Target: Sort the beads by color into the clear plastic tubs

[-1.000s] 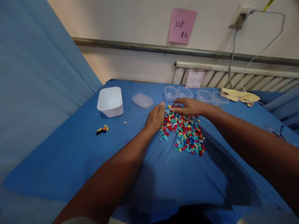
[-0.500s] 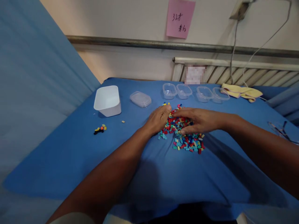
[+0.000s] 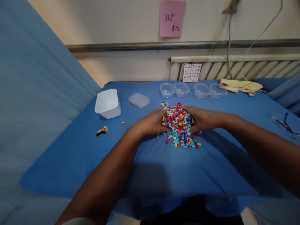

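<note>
A heap of small coloured bricks (image 3: 178, 123), red, blue, yellow and teal, lies on the blue cloth (image 3: 164, 168). My left hand (image 3: 150, 123) is cupped against the heap's left side, fingers curved and together. Opposite it, my right hand (image 3: 203, 118) is cupped against the right side, palm facing in. The heap is pressed between the two palms. Neither hand grips a single piece. A few loose bricks (image 3: 185, 145) lie scattered just in front of the heap.
A white tub (image 3: 108, 103) and a clear lid (image 3: 139, 100) sit at the back left. Several small clear boxes (image 3: 193, 90) line the far edge. A small cluster of dark and orange bricks (image 3: 101, 131) lies left. A yellow cloth (image 3: 239, 85) and glasses (image 3: 284, 125) lie right.
Both hands went from lying flat over the heap to cupping it from either side. The spread of bricks has been drawn into a tighter mound. The view shifted slightly.
</note>
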A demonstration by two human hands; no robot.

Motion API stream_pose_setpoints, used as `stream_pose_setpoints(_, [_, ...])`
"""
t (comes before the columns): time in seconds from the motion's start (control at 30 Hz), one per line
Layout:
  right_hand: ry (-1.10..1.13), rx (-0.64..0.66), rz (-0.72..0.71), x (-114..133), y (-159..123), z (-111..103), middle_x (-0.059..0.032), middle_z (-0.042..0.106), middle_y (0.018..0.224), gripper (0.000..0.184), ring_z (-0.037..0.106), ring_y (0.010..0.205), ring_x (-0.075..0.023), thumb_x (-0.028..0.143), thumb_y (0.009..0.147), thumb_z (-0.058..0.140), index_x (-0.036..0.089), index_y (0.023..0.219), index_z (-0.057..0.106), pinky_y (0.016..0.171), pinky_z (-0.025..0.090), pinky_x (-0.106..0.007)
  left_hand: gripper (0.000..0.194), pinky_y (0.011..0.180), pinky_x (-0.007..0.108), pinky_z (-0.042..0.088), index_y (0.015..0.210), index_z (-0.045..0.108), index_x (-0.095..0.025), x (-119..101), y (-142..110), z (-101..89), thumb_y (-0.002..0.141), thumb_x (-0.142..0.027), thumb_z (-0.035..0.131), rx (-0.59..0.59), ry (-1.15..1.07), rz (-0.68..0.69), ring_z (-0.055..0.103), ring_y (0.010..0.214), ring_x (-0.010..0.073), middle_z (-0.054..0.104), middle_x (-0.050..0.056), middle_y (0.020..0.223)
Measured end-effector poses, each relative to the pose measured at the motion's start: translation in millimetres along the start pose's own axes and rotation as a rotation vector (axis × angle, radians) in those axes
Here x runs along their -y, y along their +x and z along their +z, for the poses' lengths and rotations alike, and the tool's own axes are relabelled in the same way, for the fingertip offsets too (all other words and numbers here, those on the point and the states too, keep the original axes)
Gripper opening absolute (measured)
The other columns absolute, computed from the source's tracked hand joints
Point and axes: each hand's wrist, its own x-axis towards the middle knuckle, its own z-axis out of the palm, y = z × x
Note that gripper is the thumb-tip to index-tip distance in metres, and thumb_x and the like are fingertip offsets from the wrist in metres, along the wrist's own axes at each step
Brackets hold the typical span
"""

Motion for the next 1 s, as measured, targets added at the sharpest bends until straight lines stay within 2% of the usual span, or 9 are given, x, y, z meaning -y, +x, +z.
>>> stream_pose_setpoints(0.07, [-0.028,0.057,0.029,8,12,4,-0.0161,0.054,0.171,0.133,0.056,0.154,-0.0446,0.046,0.061,0.101,0.027,0.177,0.039,0.127,0.048,-0.059,0.075,0.114,0.054,0.056,0.151,0.061,-0.017,-2,5,7.1,0.079,-0.026,0.08,-0.074,-0.049,0.022,0.068,0.132,0.0413,0.071,0.019,0.144])
stream_pose_setpoints(0.17, [-0.036,0.031,0.08,19,22,5,-0.0168,0.059,0.167,0.123,0.062,0.147,-0.0428,0.035,0.065,0.094,0.024,0.176,0.039,0.124,0.052,-0.056,0.082,0.113,0.054,0.058,0.156,0.058,-0.018,1,13,18.8,0.076,-0.019,0.075,-0.142,-0.143,0.012,0.07,0.13,0.0396,0.07,0.018,0.147])
stream_pose_setpoints(0.3, [0.075,0.008,0.181,31,26,2,-0.0146,0.073,0.149,0.107,0.075,0.125,-0.0366,0.029,0.071,0.085,0.019,0.17,0.046,0.109,0.062,-0.049,0.096,0.129,0.052,0.046,0.166,0.047,-0.011,6,25,34.2,0.075,-0.016,0.074,-0.262,-0.318,-0.03,0.059,0.15,0.0379,0.054,0.02,0.169])
stream_pose_setpoints(0.47, [0.041,-0.085,0.156,45,28,-8,-0.0114,0.075,0.146,0.094,0.075,0.124,-0.0383,0.04,0.076,0.088,0.022,0.163,0.057,0.11,0.062,-0.053,0.085,0.133,0.049,0.043,0.164,0.05,-0.009,4,30,39.6,0.083,-0.022,0.075,-0.402,-0.352,0.037,0.057,0.153,0.0336,0.056,0.02,0.166])
stream_pose_setpoints(0.63, [-0.01,-0.034,0.005,56,17,-30,-0.0107,0.074,0.149,0.091,0.076,0.127,-0.0392,0.054,0.086,0.085,0.026,0.167,0.055,0.11,0.063,-0.054,0.071,0.132,0.048,0.044,0.164,0.051,-0.009,-3,18,30.0,0.096,-0.026,0.067,-0.43,-0.108,0.215,0.053,0.156,0.0307,0.056,0.021,0.166])
stream_pose_setpoints(0.73, [-0.034,-0.03,0.049,44,3,-40,-0.0119,0.078,0.142,0.08,0.079,0.12,-0.0379,0.065,0.093,0.075,0.026,0.162,0.062,0.108,0.065,-0.055,0.062,0.13,0.05,0.046,0.161,0.058,-0.018,-5,10,24.2,0.1,-0.029,0.064,-0.391,-0.011,0.18,0.054,0.156,0.0304,0.054,0.016,0.169])
stream_pose_setpoints(0.83, [-0.126,-0.147,0.161,14,-11,-39,-0.0148,0.076,0.146,0.074,0.076,0.127,-0.0425,0.076,0.095,0.068,0.025,0.148,0.073,0.113,0.06,-0.06,0.048,0.13,0.046,0.046,0.151,0.068,-0.022,1,7,20.3,0.104,-0.029,0.059,-0.471,-0.02,0.115,0.06,0.151,0.0263,0.064,0.011,0.161])
stream_pose_setpoints(0.93, [-0.089,-0.321,0.296,-16,-19,-25,-0.0226,0.068,0.156,0.082,0.061,0.149,-0.0477,0.081,0.101,0.051,0.018,0.148,0.073,0.127,0.047,-0.064,0.044,0.13,0.044,0.043,0.141,0.074,-0.018,18,8,15.9,0.111,-0.042,0.053,-0.573,-0.039,-0.017,0.064,0.144,0.0266,0.073,0.012,0.149])
stream_pose_setpoints(1.0, [0.004,-0.318,0.326,-23,-21,-11,-0.028,0.07,0.151,0.09,0.06,0.148,-0.0505,0.084,0.104,0.04,0.013,0.147,0.073,0.128,0.044,-0.067,0.047,0.126,0.045,0.045,0.13,0.077,-0.015,34,7,12.2,0.112,-0.046,0.048,-0.605,-0.063,-0.139,0.067,0.138,0.0301,0.076,0.015,0.142])
